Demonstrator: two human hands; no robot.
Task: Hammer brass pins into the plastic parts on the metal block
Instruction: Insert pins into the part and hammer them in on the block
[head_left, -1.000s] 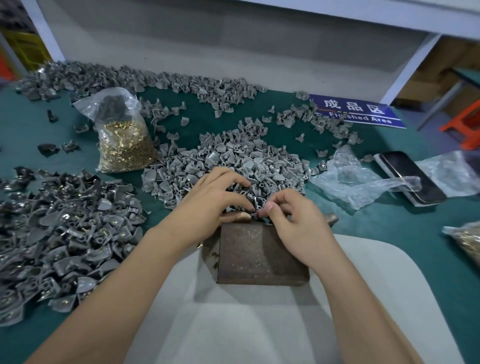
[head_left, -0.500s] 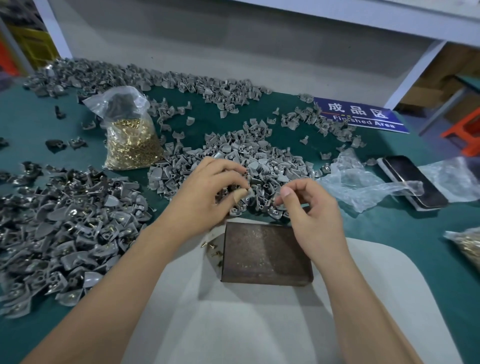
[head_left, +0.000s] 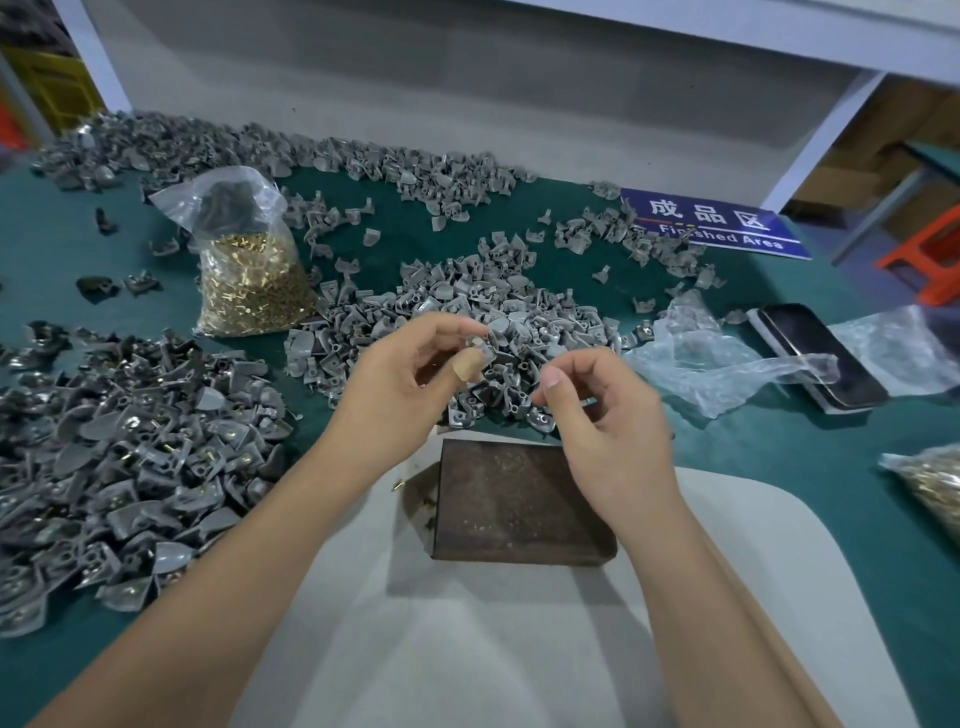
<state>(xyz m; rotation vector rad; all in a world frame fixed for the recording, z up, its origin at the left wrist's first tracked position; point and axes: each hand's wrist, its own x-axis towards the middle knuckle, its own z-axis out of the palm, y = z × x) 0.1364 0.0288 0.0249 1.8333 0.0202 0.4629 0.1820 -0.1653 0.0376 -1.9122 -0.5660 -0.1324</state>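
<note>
The rusty metal block (head_left: 519, 504) lies on a white mat (head_left: 467, 649) with nothing on top of it. My left hand (head_left: 410, 374) hovers over the middle pile of grey plastic parts (head_left: 524, 306) and pinches one grey plastic part (head_left: 484, 347) between its bandaged thumb and fingertips. My right hand (head_left: 597, 415) is above the block's far right corner, fingers curled, thumb against forefinger. Whether it holds something is too small to tell. A few loose brass pins (head_left: 401, 484) lie beside the block's left edge. No hammer shows.
A clear bag of brass pins (head_left: 249, 286) stands at the back left. A big heap of grey parts with pins (head_left: 130, 447) fills the left. To the right lie crumpled plastic bags (head_left: 717, 364), a phone (head_left: 821, 353), another pin bag (head_left: 930, 483) and a blue sign (head_left: 711, 223).
Both hands have lifted from the block's far edge up over the middle pile and moved apart. My left hand now pinches a grey part.
</note>
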